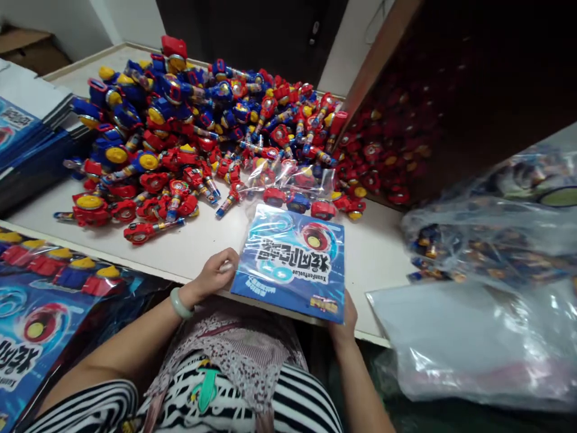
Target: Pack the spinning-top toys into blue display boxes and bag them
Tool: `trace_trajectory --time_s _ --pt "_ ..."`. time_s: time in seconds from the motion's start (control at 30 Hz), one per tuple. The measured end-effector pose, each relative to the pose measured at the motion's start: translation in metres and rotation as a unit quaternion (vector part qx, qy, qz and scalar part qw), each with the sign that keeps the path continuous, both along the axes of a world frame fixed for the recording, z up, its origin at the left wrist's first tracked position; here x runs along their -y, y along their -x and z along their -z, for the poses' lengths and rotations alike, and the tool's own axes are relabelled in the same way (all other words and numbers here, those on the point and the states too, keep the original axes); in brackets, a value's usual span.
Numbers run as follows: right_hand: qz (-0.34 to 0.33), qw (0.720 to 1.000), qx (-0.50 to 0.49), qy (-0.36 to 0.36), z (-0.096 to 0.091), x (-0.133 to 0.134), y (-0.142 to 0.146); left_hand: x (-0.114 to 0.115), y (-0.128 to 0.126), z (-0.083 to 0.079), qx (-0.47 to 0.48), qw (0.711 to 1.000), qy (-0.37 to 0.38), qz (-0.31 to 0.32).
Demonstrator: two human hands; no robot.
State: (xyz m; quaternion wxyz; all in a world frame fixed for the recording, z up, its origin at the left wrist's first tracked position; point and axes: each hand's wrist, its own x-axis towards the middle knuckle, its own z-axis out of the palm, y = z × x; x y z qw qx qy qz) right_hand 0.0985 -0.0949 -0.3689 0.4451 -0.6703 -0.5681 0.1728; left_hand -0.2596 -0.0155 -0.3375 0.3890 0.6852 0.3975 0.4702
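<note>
A flat blue printed box [288, 258] in a clear plastic bag is held level at the table's front edge. Its printing shows a red spinning top and large characters, upside down to me. At the bag's far end, red and blue spinning-top toys [297, 202] lie in a row under the loose film. My left hand [217, 273], with a pale bangle at the wrist, is closed at the box's left edge. Around the near right corner wraps my right hand [347, 316], its fingers mostly hidden beneath. A large heap of red, blue and yellow toys [180, 138] covers the table beyond.
Folded blue cartons [36, 132] are stacked on the left. Another bagged blue box [40, 331] with a toy row lies lower left. On the right are clear bags of toys [473, 234] and flat plastic bags [455, 343]. A dark panel [433, 108] rises behind the table's right side.
</note>
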Motion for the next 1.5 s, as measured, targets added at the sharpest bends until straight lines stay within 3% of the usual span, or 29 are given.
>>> trace_trajectory --time_s 0.1,0.27,0.43,0.53,0.63,0.77,0.87,0.93,1.03,1.1,1.17,1.3,1.4,1.5 --pt "-0.055 0.996 0.018 -0.063 0.002 0.031 0.005 0.001 -0.002 -0.002 0.021 0.999 0.013 -0.031" --pt "-0.033 0.993 0.045 -0.108 0.002 0.041 0.015 0.032 0.012 0.004 0.051 0.998 -0.013 0.043" --pt "-0.069 0.988 0.054 -0.128 0.000 0.060 0.015 0.059 0.021 0.025 0.024 0.998 -0.043 -0.025" --pt "-0.058 0.987 0.084 -0.125 0.006 0.069 0.015 0.056 0.020 0.032 -0.042 0.997 -0.015 -0.070" --pt "-0.028 0.988 0.106 -0.112 0.011 0.057 0.014 0.047 0.018 0.029 -0.071 0.992 0.035 -0.095" --pt "-0.077 0.991 0.080 -0.075 0.009 0.042 0.013 0.041 0.020 0.022 -0.056 0.994 0.085 -0.034" --pt "-0.055 0.994 0.063 -0.072 0.007 0.053 0.017 0.047 0.027 0.023 -0.025 0.995 0.090 -0.023" --pt "-0.052 0.995 0.044 -0.073 0.009 0.067 0.022 0.053 0.035 0.025 -0.022 0.997 0.064 0.044" --pt "-0.101 0.991 0.023 -0.082 0.011 0.084 0.028 0.057 0.043 0.027 -0.070 0.983 -0.011 0.171" --pt "-0.137 0.987 0.035 -0.078 0.011 0.086 0.030 0.058 0.043 0.026 -0.114 0.972 -0.057 0.200" --pt "-0.130 0.988 0.045 -0.068 0.006 0.081 0.032 0.058 0.037 0.025 -0.144 0.972 -0.079 0.167" --pt "0.005 0.998 -0.008 -0.062 -0.014 0.063 0.042 0.064 0.018 0.024 -0.137 0.989 -0.036 0.037" --pt "0.087 0.987 -0.080 -0.110 -0.026 0.058 0.051 0.070 0.013 0.025 -0.113 0.993 0.001 -0.021" --pt "0.109 0.972 -0.111 -0.176 -0.020 0.074 0.054 0.074 0.021 0.028 -0.076 0.996 0.000 -0.045"
